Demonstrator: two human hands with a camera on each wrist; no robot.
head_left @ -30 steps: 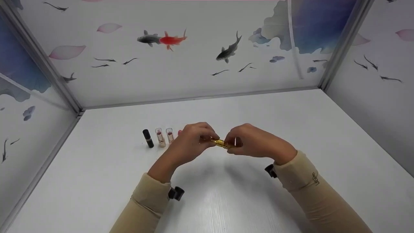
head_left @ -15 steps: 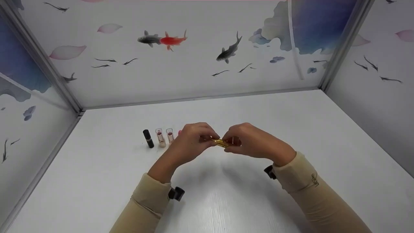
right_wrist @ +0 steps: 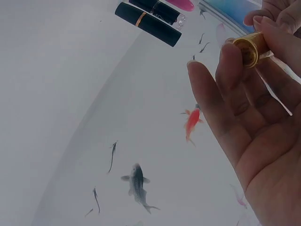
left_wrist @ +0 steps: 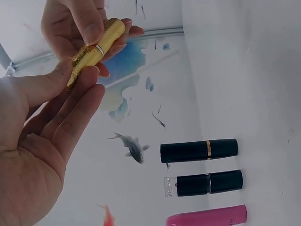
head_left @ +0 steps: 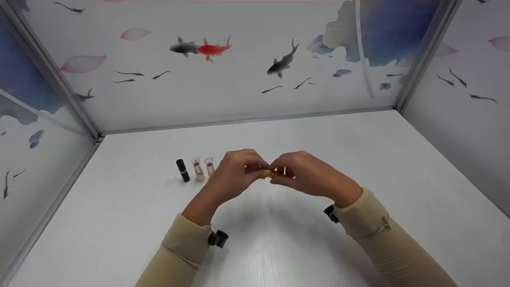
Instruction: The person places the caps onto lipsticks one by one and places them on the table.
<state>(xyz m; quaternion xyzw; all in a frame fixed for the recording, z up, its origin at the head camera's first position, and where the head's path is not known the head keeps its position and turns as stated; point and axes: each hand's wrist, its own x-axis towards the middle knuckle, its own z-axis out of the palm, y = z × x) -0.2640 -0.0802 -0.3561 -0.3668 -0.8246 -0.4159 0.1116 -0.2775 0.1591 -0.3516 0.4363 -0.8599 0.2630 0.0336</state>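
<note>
Above the table, a gold lipstick tube (head_left: 269, 173) with a shiny ring round its middle is held between both hands. My left hand (head_left: 234, 175) pinches one end with thumb and fingers. The other end is in the right hand (head_left: 308, 173), thumb against bent fingers. In the left wrist view the lipstick tube (left_wrist: 88, 57) slants upward, and its two halves meet at the ring. One round end of the lipstick tube (right_wrist: 249, 51) faces the camera in the right wrist view. From the head view, fingers cover most of it.
Left of the hands, a black lipstick (head_left: 182, 170) and two clear-capped lipsticks, one pale-based (head_left: 198, 170), stand in a row. The left wrist view shows a black tube with a gold band (left_wrist: 200, 150), another black tube (left_wrist: 211, 183) and a pink tube (left_wrist: 207, 216). Printed panels border the table.
The right hand has shifted slightly left toward the left hand, and less of the gold lipstick tube shows between them. The left hand has hardly moved.
</note>
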